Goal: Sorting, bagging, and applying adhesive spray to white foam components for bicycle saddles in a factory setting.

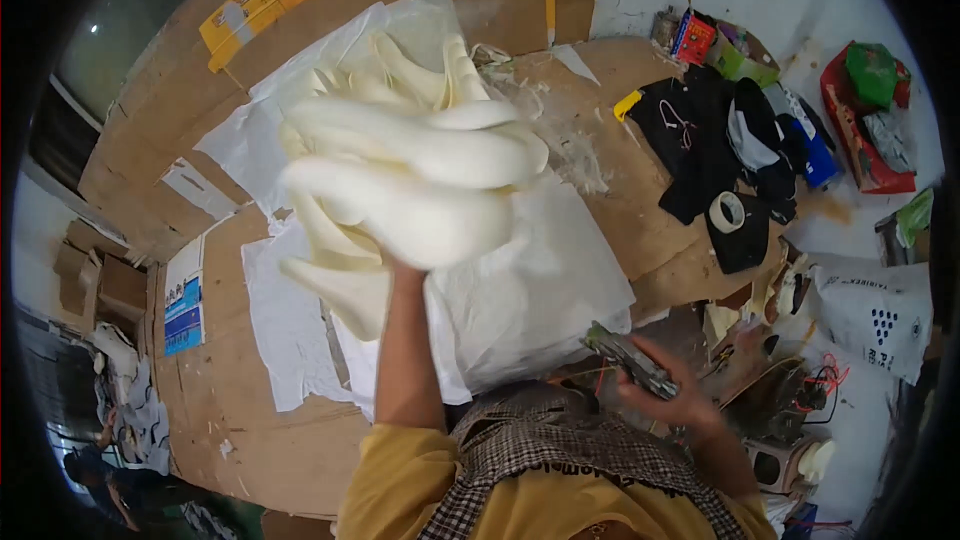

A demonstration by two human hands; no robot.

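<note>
One dark object (pixel 632 358) in right hand (pixel 672 389)

We spot dark-blue lettering above and below a dot emblem on the white bag (pixel 885 305), dark letters across the yellow top (pixel 540 513), lettering on the blue-and-white panel (pixel 183 315) at left. Red box (pixel 693 38): print too small for us.

Even, fairly bright, diffuse light covers the cardboard-covered table (pixel 280 450), casting soft shadows. The pale cream pieces (pixel 400 205) look blurred, their surface detail washed out. A small glint marks the dark upper left; the lower left is dim. Fisheye distortion bends edges toward black, rounded borders.
</note>
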